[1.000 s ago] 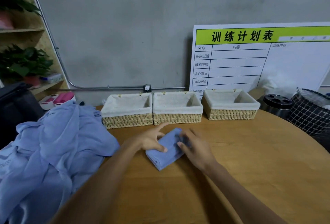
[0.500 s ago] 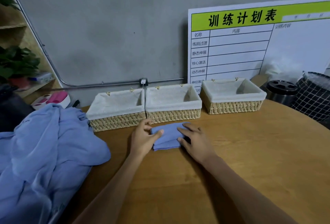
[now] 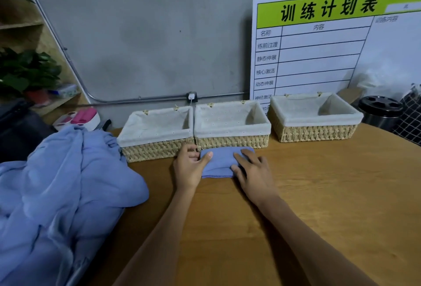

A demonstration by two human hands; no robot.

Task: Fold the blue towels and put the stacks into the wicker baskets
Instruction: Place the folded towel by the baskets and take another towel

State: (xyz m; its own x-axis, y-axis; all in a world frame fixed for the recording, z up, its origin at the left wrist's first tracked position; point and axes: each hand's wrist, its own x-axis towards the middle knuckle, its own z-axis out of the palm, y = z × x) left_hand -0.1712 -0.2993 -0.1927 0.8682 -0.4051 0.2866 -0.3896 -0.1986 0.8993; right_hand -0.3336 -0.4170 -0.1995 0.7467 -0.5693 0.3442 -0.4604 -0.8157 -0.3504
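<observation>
folded towel (image 3: 218, 162): lying flat against the middle basket (image 3: 232, 126)
unfolded towels (image 3: 57, 183): sitting heaped at left

Head view, forward-down, close over table (image 3: 319, 194)

Dim, even light; soft blur, bowed edges.

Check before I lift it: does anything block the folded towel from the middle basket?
Only the middle basket's near wall stands between, directly behind the folded towel; its inside looks empty.
</observation>
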